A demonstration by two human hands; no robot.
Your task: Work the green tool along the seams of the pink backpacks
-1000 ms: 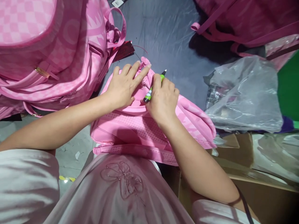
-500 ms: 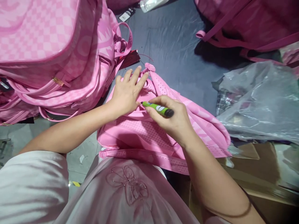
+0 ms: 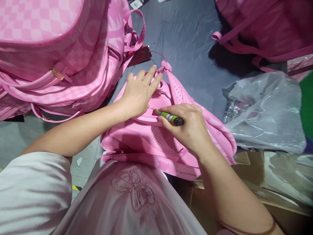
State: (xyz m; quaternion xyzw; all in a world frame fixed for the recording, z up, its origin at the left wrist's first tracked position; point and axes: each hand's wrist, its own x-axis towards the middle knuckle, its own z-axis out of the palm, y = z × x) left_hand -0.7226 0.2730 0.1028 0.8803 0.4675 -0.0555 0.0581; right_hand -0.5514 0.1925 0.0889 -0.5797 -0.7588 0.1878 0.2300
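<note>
Checkered backpacks: they fill the upper left of the frame, pink, with a red-black tag beside them.
Left hand: near the middle, it lies flat with fingers spread; its grip is wide and closes on nothing.
Pink backpack: in the centre, under both hands, between the apron and the bare part of the table.
Green marker: its narrow end points at the backpack's smooth panel; whether it touches, I cannot tell.
Right hand: right of centre, its grip is narrow and holds the marker.
Progress of marker: the backpack is laid out and the marker is at the panel, so I judge the work is under way; no finished mark can be made out, and how much is left is unclear.
Plastic bag: at the right, well apart from the hands.
</note>
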